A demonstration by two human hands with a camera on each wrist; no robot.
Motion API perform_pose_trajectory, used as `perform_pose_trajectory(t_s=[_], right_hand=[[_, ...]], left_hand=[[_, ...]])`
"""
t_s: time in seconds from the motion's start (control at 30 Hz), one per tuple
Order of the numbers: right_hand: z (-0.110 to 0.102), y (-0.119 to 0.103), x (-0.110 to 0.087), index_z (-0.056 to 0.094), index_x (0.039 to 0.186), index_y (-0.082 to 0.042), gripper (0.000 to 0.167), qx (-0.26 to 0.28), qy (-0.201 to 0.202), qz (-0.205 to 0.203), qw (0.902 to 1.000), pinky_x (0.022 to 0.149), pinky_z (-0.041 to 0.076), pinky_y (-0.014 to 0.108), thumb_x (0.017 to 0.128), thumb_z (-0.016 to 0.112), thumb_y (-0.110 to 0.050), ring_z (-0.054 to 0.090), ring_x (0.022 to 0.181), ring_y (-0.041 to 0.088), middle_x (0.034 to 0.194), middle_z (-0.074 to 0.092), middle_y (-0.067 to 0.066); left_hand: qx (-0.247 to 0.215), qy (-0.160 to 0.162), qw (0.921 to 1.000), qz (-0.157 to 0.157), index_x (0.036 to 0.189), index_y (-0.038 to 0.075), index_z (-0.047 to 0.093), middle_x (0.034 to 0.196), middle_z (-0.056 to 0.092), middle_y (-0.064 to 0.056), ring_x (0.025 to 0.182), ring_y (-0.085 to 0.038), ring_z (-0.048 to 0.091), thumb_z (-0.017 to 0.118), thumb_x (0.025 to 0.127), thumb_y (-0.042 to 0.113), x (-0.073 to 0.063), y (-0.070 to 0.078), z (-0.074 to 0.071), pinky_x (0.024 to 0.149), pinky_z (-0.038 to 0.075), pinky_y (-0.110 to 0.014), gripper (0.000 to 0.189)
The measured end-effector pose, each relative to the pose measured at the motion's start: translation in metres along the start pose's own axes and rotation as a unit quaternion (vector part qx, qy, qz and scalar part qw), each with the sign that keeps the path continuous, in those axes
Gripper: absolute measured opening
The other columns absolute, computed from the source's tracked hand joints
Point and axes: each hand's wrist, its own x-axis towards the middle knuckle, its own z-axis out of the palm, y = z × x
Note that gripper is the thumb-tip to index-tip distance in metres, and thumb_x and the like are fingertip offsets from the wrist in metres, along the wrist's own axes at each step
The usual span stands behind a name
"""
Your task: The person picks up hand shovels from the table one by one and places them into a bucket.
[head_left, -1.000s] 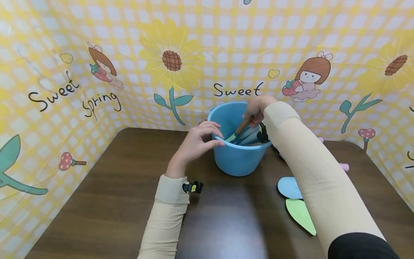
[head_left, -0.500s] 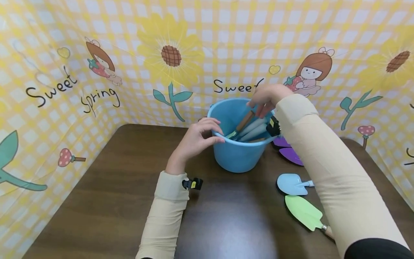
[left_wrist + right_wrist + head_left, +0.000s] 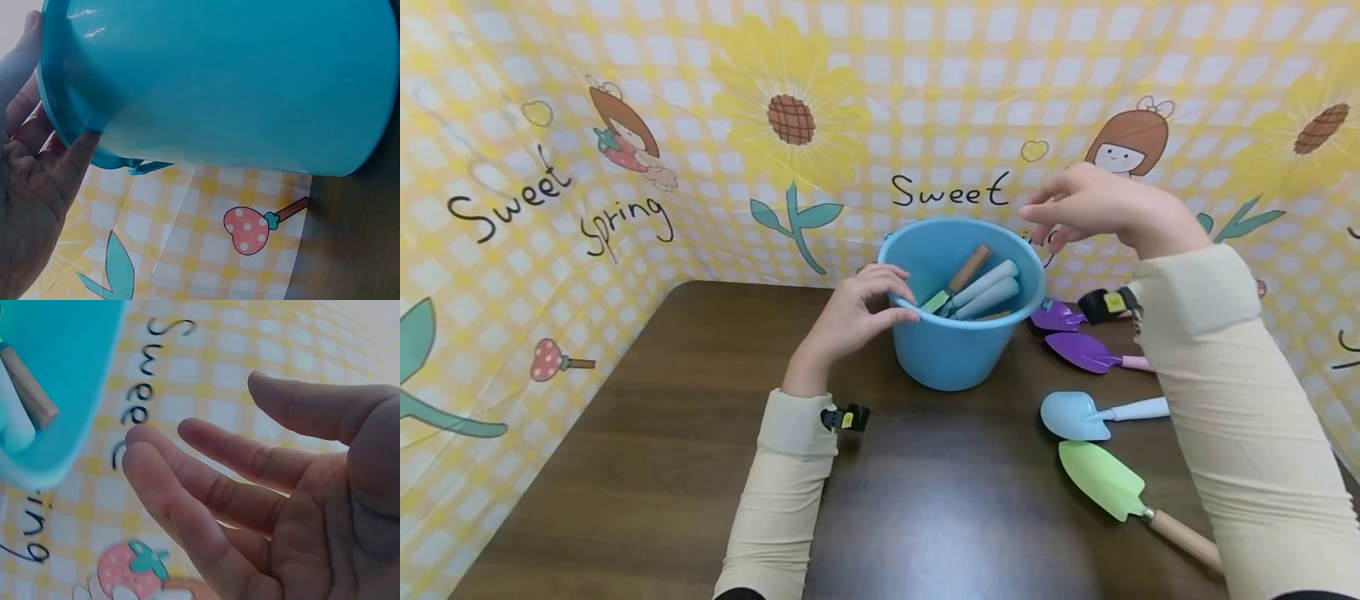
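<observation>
A blue bucket [image 3: 953,354] stands upright on the table near the back wall. My left hand [image 3: 859,321] holds its left rim; in the left wrist view the fingers [image 3: 78,165] lie against the bucket. Inside lean several hand tools: a brown wooden handle [image 3: 972,267] joined to a green part, and pale blue handles [image 3: 988,285]. Their lower ends are hidden by the bucket wall. Up and to the right of the bucket hovers my right hand [image 3: 1101,204], holding nothing, its fingers loosely bent and apart in the right wrist view.
Right of the bucket lie a purple trowel with a pink handle [image 3: 1082,352], another purple tool [image 3: 1057,317], a light blue shovel [image 3: 1075,415] and a green trowel [image 3: 1105,482]. My right sleeve covers some handles. A patterned cloth [image 3: 820,58] hangs behind the table [image 3: 700,467].
My right hand has let go of the wooden-handled tool, leaving it in the bucket, and has risen out to the right. The left hand stays at the rim.
</observation>
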Motion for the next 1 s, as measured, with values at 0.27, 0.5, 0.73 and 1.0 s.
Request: perform_pose_trajectory(t_s=[0.27,0.5,0.73,1.0], right_hand=[[0.006,0.051,-0.047,0.053,0.135,0.000,0.049,0.018,0.071,-0.012,0.9973,0.091,0.052,0.039,0.104,0.048,-0.038,0.068,0.082,0.005,0.101,0.071,-0.001],[0.022,0.096,-0.083,0.055,0.135,-0.001,0.045,0.009,0.100,0.002,0.9949,0.072,0.050,0.017,0.105,0.049,-0.033,0.066,0.081,-0.004,0.093,0.071,-0.013],[0.039,0.135,-0.108,0.053,0.132,0.006,0.039,0.026,0.099,0.006,0.9948,0.068,0.051,0.017,0.106,0.048,-0.023,0.062,0.081,-0.006,0.087,0.067,-0.023],[0.059,0.175,-0.129,0.055,0.130,0.005,0.043,0.017,0.054,0.054,0.9969,0.071,0.054,0.027,0.107,0.044,-0.030,0.063,0.085,-0.008,0.099,0.074,-0.005]], left_hand=[[0.001,-0.001,1.0000,0.002,0.089,0.007,0.074,0.093,0.073,-0.006,0.122,-0.019,0.053,0.082,0.081,0.012,0.002,-0.001,-0.001,0.107,0.043,-0.039,0.013],[0.003,-0.003,1.0000,-0.004,0.090,0.006,0.074,0.093,0.073,-0.006,0.123,-0.019,0.053,0.081,0.082,0.011,0.001,-0.001,0.000,0.110,0.041,-0.040,0.013],[0.002,-0.001,0.9999,-0.012,0.090,0.006,0.073,0.093,0.073,-0.007,0.124,-0.020,0.052,0.081,0.082,0.011,-0.001,-0.001,0.000,0.111,0.040,-0.041,0.013],[0.001,0.001,1.0000,-0.009,0.090,0.006,0.072,0.094,0.072,-0.007,0.124,-0.020,0.052,0.081,0.082,0.011,-0.002,0.000,0.001,0.110,0.041,-0.040,0.013]])
